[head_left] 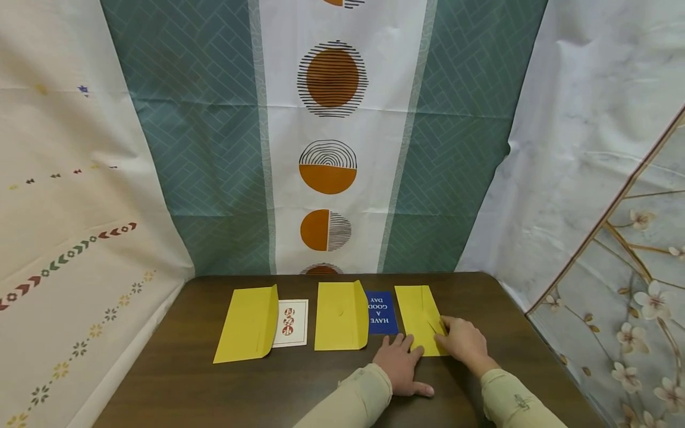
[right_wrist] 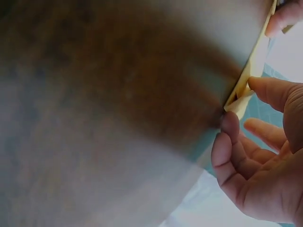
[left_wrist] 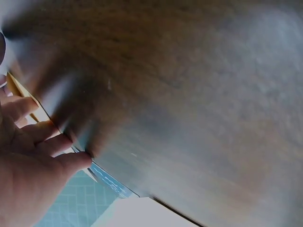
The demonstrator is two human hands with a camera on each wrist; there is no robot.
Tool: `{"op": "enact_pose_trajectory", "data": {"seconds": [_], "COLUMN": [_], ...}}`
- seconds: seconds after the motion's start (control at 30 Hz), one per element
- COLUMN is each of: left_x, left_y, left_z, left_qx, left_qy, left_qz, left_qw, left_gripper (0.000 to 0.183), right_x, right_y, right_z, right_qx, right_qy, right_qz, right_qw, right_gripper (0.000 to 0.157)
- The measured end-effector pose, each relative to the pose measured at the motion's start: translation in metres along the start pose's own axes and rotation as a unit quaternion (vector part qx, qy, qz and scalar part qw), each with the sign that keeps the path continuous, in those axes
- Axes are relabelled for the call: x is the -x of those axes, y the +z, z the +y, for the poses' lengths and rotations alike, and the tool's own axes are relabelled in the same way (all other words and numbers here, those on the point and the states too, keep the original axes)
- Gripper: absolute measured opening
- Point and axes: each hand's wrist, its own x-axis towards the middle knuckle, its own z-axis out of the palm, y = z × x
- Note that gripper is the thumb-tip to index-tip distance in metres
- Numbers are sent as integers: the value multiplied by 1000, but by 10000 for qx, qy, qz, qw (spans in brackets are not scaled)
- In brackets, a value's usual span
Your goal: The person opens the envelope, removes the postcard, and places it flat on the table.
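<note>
A yellow envelope (head_left: pixel 420 315) lies on the dark wooden table at the right end of a row. My right hand (head_left: pixel 464 343) is at its right edge, pinching the flap (right_wrist: pixel 242 103) between thumb and fingers; the flap is slightly lifted. My left hand (head_left: pixel 398 365) is spread flat, fingertips at the envelope's lower left edge and close below a blue card (head_left: pixel 382 314) printed "HAVE A GOOD DAY". In the left wrist view, the left fingers (left_wrist: pixel 54 142) are extended along the table surface.
A middle yellow envelope (head_left: pixel 337 315) with its flap unfolded lies left of the blue card. Further left are a white card (head_left: pixel 291 324) with red marks and another open yellow envelope (head_left: pixel 243 327). Patterned cloth (head_left: pixel 326 131) hangs behind the brown table (head_left: pixel 257 392).
</note>
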Motion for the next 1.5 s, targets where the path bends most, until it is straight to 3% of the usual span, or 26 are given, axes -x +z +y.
{"op": "enact_pose_trajectory", "data": {"seconds": [0.33, 0.53, 0.67, 0.93, 1.17, 1.33, 1.5], "left_x": [4, 8, 5, 2, 4, 6, 5], "left_y": [-8, -10, -6, -2, -3, -4, -1], "left_z": [-1, 0, 0, 0, 0, 1, 0], "left_qx": [216, 146, 16, -33, 78, 93, 59], "left_qy": [-86, -60, -32, 21, 3, 2, -1], "left_qz": [-187, -123, -39, 66, 24, 27, 113], "left_qw": [9996, 9998, 10000, 10000, 10000, 10000, 9999], "left_gripper": [86, 87, 87, 88, 89, 90, 89], "right_x": [-2, -2, -3, -5, -9, -12, -14], "right_y": [-21, -24, -19, -10, -4, -2, 0], "right_z": [15, 30, 37, 40, 47, 50, 54], "right_qx": [-439, -151, 201, 570, 603, 480, 153], "right_qy": [271, 333, 94, -842, -1628, -1622, -1576], "right_qz": [23, 235, 452, 926, 872, 485, 349], "right_qw": [9987, 9991, 9987, 9905, 9809, 9844, 9868], "right_gripper": [64, 65, 68, 59, 41, 39, 43]}}
